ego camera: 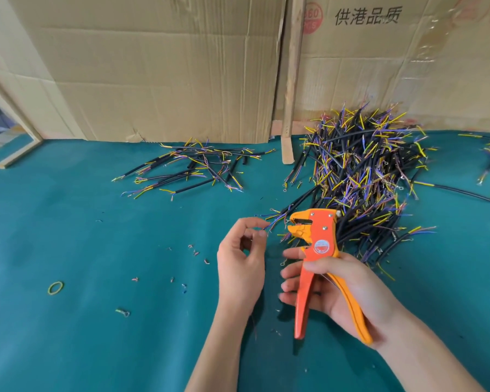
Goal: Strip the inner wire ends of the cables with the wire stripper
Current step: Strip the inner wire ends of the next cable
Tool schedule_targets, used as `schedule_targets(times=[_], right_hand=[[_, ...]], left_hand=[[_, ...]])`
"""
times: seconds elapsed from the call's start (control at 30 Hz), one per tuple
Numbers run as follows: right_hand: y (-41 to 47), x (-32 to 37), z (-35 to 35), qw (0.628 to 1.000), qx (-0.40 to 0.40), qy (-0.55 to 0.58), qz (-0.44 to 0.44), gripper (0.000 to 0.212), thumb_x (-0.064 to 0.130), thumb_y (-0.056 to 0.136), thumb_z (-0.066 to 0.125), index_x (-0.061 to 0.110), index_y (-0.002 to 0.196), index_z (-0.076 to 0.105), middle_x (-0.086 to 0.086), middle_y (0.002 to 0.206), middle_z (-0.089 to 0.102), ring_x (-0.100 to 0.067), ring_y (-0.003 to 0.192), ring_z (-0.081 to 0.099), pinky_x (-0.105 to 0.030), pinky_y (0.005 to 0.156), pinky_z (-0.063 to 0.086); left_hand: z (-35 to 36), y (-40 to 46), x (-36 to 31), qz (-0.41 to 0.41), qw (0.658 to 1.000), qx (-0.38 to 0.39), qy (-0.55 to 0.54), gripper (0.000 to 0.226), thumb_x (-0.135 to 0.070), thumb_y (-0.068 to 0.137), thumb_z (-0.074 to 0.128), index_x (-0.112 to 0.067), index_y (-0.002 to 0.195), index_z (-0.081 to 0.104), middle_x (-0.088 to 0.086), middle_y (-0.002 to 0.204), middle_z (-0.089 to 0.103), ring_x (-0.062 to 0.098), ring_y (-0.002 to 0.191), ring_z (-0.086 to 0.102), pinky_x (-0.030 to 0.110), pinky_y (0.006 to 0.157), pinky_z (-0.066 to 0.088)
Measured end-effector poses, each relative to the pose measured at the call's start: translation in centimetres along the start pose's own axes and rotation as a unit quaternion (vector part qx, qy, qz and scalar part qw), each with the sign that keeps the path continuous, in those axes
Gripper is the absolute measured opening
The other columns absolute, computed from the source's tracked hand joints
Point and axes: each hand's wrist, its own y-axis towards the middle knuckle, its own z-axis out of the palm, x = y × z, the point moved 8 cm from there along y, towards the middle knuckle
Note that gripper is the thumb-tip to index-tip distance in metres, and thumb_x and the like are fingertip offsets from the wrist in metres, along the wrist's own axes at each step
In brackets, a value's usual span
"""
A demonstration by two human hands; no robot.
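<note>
The right hand (331, 287) gripped the stripper (317, 250), fingers curled round its 2 handles, which were spread apart and ran down toward the near edge. The tool's long axis stood nearly upright in view, its orange and yellow beaked head pointing left, jaws parted. The left hand (242, 261) pinched thin inner wires (269, 223) between thumb and forefinger, the other fingers loosely curled; those wires ran up and right toward a black cable (287, 208) and lay just left of the stripper's head, not between the jaws.

Behind the tool, on the right, rose a big pile (362, 171) of short black round-sheathed cables with yellow, blue and purple cores fanning from their ends. A smaller, flatter pile (198, 168) lay far left of it. Both rested on a green, felt-like table (68, 222) strewn with tiny insulation scraps (194, 251). A yellow rubber band (55, 287) lay near left. Creased cardboard (153, 66) stood along the far edge.
</note>
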Motion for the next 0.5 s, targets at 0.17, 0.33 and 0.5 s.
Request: schedule_targets(times=[0.17,0.33,0.5], right_hand=[[-0.1,0.1,-0.1,1.0,0.016,-0.015,0.018,0.041,0.006,0.074,0.069,-0.009,0.111,0.07,-0.031,0.089,0.065,-0.041,0.074,0.068,-0.052,0.075,0.059],[-1.1,1.0,-0.2,0.993,0.074,-0.083,0.03,0.051,0.009,0.068,0.079,-0.006,0.116,0.068,-0.026,0.085,0.061,-0.036,0.071,0.064,-0.049,0.071,0.058],[-1.5,1.3,-0.5,0.987,0.079,-0.137,0.035,0.048,0.008,0.07,0.081,-0.004,0.114,0.069,-0.023,0.082,0.057,-0.037,0.069,0.062,-0.046,0.068,0.057]], left_hand=[[0.0,-0.1,0.0,0.009,1.0,0.0,0.012,0.027,-0.001,0.095,0.06,-0.025,0.085,0.068,-0.017,0.064,0.054,0.004,0.057,0.04,0.016,0.056,0.034],[-0.1,-0.1,0.4,-0.007,1.0,-0.006,0.015,0.031,-0.002,0.094,0.06,-0.029,0.082,0.068,-0.015,0.067,0.057,0.006,0.058,0.041,0.017,0.055,0.034],[-0.2,-0.2,0.7,-0.016,1.0,-0.01,0.014,0.032,-0.003,0.094,0.06,-0.031,0.082,0.068,-0.014,0.067,0.058,0.006,0.057,0.04,0.018,0.054,0.033]])
